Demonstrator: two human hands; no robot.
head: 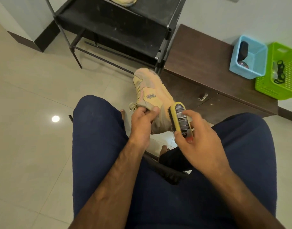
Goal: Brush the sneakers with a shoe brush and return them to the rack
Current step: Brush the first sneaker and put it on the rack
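Note:
A tan and pink sneaker [150, 86] hangs in the air between my knees, toe pointing away. My left hand [142, 123] grips it at the collar, fingers curled into the opening. My right hand [198, 138] holds a yellow shoe brush [181, 118] with a dark label on its back, its black bristles pressed against the sneaker's right side near the heel. A second tan sneaker [123, 0] lies on the top shelf of the black shoe rack [118, 28], mostly cut off by the frame edge.
A dark brown low cabinet [204, 63] stands right of the rack. On it sit a blue basket [248, 57] and a green basket [280, 71]. I sit on a black chair [168, 172] over a pale tiled floor [34, 96].

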